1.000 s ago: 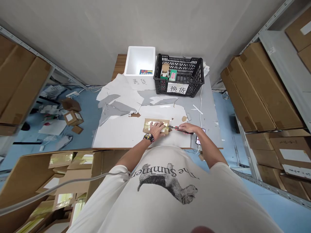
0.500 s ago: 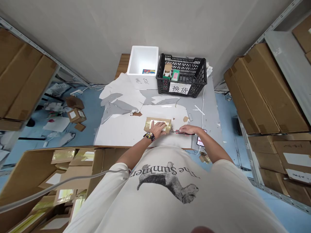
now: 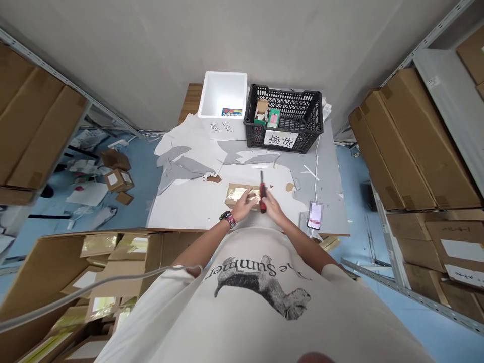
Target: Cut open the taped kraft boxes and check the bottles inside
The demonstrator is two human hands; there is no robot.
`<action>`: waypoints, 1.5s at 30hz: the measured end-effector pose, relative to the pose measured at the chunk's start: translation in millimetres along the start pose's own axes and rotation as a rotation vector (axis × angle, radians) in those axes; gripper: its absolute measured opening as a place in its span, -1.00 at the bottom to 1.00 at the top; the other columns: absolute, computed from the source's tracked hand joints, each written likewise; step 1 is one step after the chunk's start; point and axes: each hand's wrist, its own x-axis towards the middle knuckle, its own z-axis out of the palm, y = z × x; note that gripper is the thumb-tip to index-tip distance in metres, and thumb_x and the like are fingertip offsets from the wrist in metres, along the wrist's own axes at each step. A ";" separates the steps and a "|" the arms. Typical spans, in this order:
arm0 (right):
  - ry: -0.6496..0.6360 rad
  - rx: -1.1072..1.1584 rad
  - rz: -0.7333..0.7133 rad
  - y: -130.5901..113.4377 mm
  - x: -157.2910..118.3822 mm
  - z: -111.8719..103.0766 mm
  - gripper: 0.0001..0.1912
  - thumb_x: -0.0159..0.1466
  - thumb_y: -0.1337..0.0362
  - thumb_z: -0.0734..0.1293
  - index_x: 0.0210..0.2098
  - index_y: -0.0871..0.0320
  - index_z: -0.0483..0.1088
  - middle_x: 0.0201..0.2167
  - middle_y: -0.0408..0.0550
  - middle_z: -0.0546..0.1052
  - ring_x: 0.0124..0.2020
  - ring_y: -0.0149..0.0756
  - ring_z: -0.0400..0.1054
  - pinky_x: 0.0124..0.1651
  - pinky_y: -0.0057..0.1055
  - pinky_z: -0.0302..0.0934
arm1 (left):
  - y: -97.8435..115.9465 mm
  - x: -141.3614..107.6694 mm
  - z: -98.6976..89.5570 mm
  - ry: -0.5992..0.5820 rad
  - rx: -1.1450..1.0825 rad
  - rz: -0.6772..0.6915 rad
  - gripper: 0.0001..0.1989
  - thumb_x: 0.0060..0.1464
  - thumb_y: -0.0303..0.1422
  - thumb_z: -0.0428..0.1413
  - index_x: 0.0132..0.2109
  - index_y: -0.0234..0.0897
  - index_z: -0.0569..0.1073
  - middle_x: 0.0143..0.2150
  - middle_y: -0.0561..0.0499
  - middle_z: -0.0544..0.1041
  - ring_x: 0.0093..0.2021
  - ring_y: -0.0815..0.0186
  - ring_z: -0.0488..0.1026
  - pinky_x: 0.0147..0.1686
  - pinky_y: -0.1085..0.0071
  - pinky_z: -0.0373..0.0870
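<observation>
A small cardboard box (image 3: 233,194) with shiny yellowish tape and a pale label lies on the white-covered table in front of me. My left hand (image 3: 244,204) rests at the box's near side, its fingers curved over the top and gripping it. Just right of it, my right hand (image 3: 271,204) holds a red and black utility knife (image 3: 263,196). The knife points away from me, its grey tip beyond the box's far edge. Its handle hides the right end of the box, and the tip is slightly blurred.
At the table's back stand a white foam box (image 3: 222,96) and a black plastic crate (image 3: 283,113) with small packages inside. A phone (image 3: 315,214) on a cable lies at the right. A large carton (image 3: 49,252) of taped boxes stands front left. Loaded shelves flank both sides.
My right hand has moved left from the box's right end, turning the knife from sideways to pointing away. My left hand has shifted toward the box's near side. The phone is now uncovered.
</observation>
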 end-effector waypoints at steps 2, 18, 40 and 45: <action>-0.056 0.025 -0.062 -14.7 -0.4 20.9 -0.42 0.59 0.04 0.15 0.48 0.00 0.45 0.21 0.04 0.69 0.34 -0.05 0.54 0.40 -0.05 0.45 | 0.7 -3.2 -4.4 0.027 -0.158 -0.153 -0.31 0.49 -0.09 0.17 0.60 -0.17 0.22 0.24 -0.25 0.65 0.00 0.13 0.71 -0.06 0.18 0.72; -0.051 -0.864 0.046 -72.0 53.8 108.8 -0.43 0.36 0.26 0.57 0.32 0.08 0.46 0.28 0.29 0.52 0.37 0.30 0.28 0.40 0.22 0.29 | -63.6 -44.9 -175.4 0.193 -0.135 -0.313 -0.49 0.26 -0.13 0.26 0.27 -0.23 0.57 0.08 -0.16 0.76 -0.28 0.31 0.69 -0.41 0.51 0.50; -0.070 -0.810 0.148 -97.6 54.1 104.1 -0.77 0.40 0.39 0.44 0.03 0.06 0.56 0.62 0.12 0.33 0.34 0.16 0.51 0.46 0.06 0.29 | -88.5 3.8 -230.3 -0.416 -0.050 -0.190 -0.42 0.22 -0.09 0.31 0.30 -0.24 0.69 -0.18 -0.07 0.74 -0.48 0.35 0.46 -0.55 0.47 0.36; -0.080 -0.805 0.159 -103.2 51.0 103.6 -0.81 0.40 0.42 0.38 -0.02 0.09 0.53 0.61 0.19 0.34 0.28 0.16 0.52 0.40 0.02 0.30 | -82.3 13.4 -224.7 -0.479 -0.017 -0.210 -0.48 0.20 -0.12 0.33 0.24 -0.21 0.72 -0.32 0.00 0.68 -0.53 0.34 0.45 -0.59 0.48 0.32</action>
